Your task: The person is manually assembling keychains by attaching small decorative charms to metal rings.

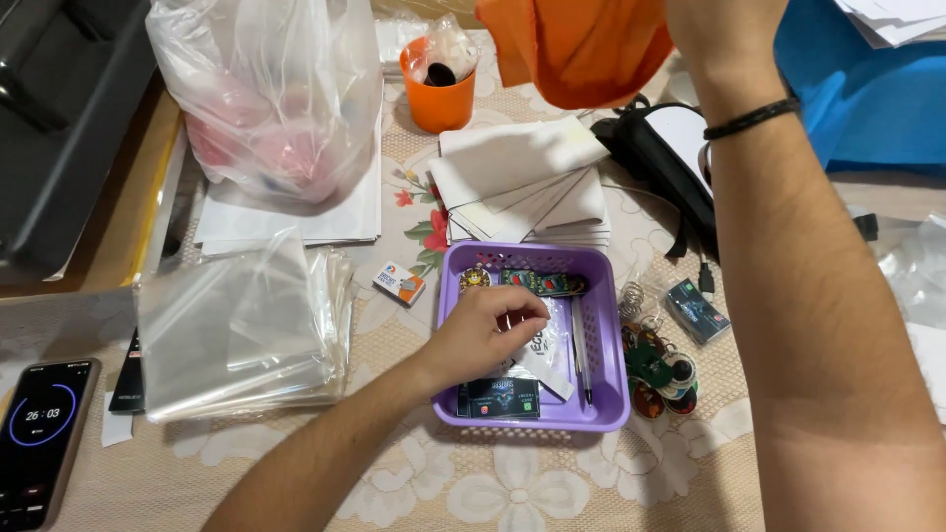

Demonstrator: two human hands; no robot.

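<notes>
Your left hand (483, 330) is down in the purple tray (606, 399), fingers pinched narrow on a small white packet (547, 350) lying in there. Your right hand (719, 25) is up high holding orange cloth (581, 44); can't tell how tight. Clear bags (236, 330) sit stacked just left of the tray.

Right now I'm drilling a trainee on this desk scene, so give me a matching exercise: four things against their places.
Things:
1. purple basket
2. orange cup
3. phone
4. stack of clear bags

Places:
A. far edge, by the big plastic bag
B. under the left hand
C. near left corner
D. between phone and basket

Pairs: 1-B, 2-A, 3-C, 4-D
</notes>
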